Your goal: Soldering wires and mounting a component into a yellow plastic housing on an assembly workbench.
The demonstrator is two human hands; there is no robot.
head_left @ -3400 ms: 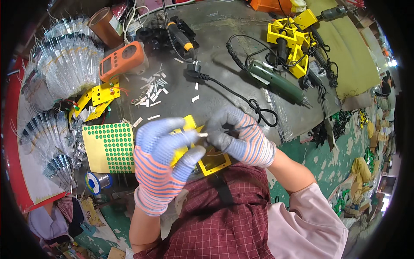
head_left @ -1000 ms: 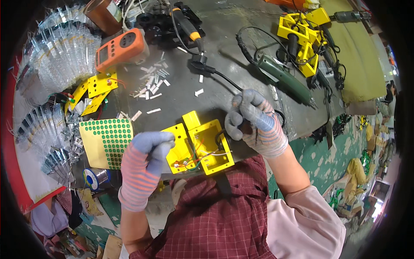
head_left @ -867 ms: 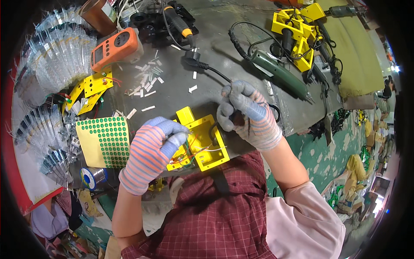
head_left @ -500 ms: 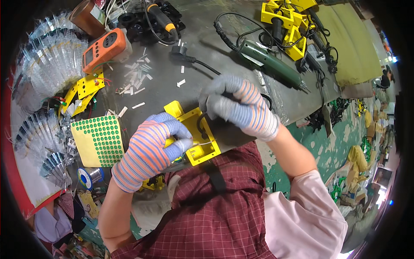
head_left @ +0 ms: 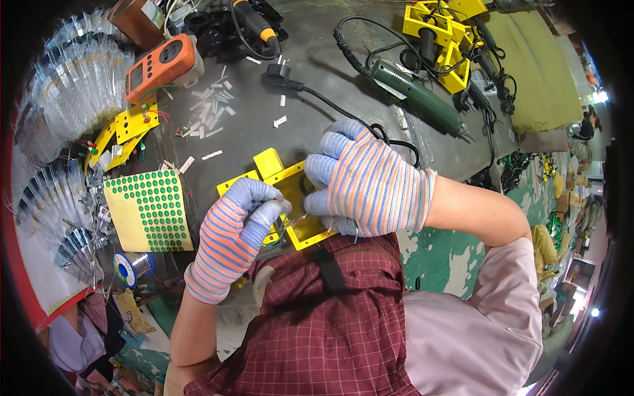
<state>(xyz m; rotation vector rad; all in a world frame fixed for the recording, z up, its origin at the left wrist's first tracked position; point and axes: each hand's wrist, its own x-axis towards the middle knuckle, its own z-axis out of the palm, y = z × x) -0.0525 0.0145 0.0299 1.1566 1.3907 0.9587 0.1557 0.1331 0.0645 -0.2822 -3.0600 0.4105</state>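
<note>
A yellow plastic box (head_left: 308,241) lies open side up at the table's near edge, with thin wires (head_left: 295,222) inside it. My left hand (head_left: 231,231), in a striped knit glove, is pinched above the box's left part; fingertips close on a thin wire, its end hidden. My right hand (head_left: 376,181), gloved alike, rests over the box's right wall with curled fingers gripping it. Behind the left hand lies a yellow panel (head_left: 238,181) with a small yellow block (head_left: 268,162). A black cord (head_left: 337,107) with a plug (head_left: 281,78) runs toward the right hand.
A green electric screwdriver (head_left: 419,99) lies at the back right, near yellow housings (head_left: 454,76). To the left are an orange meter (head_left: 162,69), a sheet of green round stickers (head_left: 148,211), a solder spool (head_left: 134,267) and bagged parts (head_left: 86,92). Small white pieces (head_left: 211,109) lie scattered.
My right hand has come down from above the box onto its right wall. My left fingers have shifted slightly and stay pinched. The black cord now shows more of its length.
</note>
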